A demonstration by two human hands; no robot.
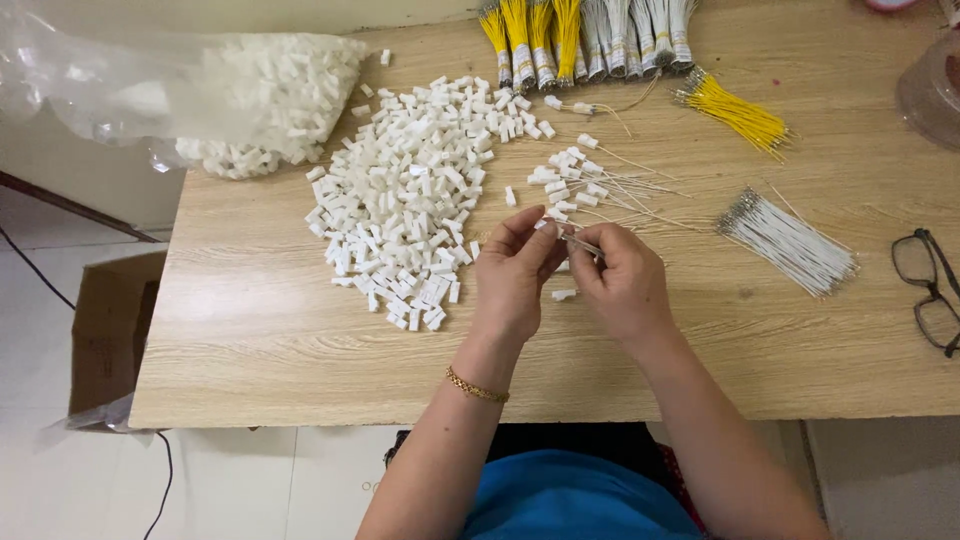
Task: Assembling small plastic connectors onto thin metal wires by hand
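A light wood-grain table (250,330) fills the view from above, standing on a pale tiled floor (60,480). A brown cardboard box (110,330) sits open on the floor at the table's left edge. At the upper left corner of the table lies a clear plastic bag of small white plastic connector housings (250,95). Beside it spreads a loose heap of the same white housings (410,195). Bundles of yellow and white wires (585,40) line the far edge, each banded with a pale label. A loose bundle of white wires (790,245) lies to the right, near black-framed glasses (930,290). At the centre, the left hand (515,275) pinches a small white housing, barely visible between the fingers, while the right hand (620,280) pinches a thin white wire (580,243) at it.
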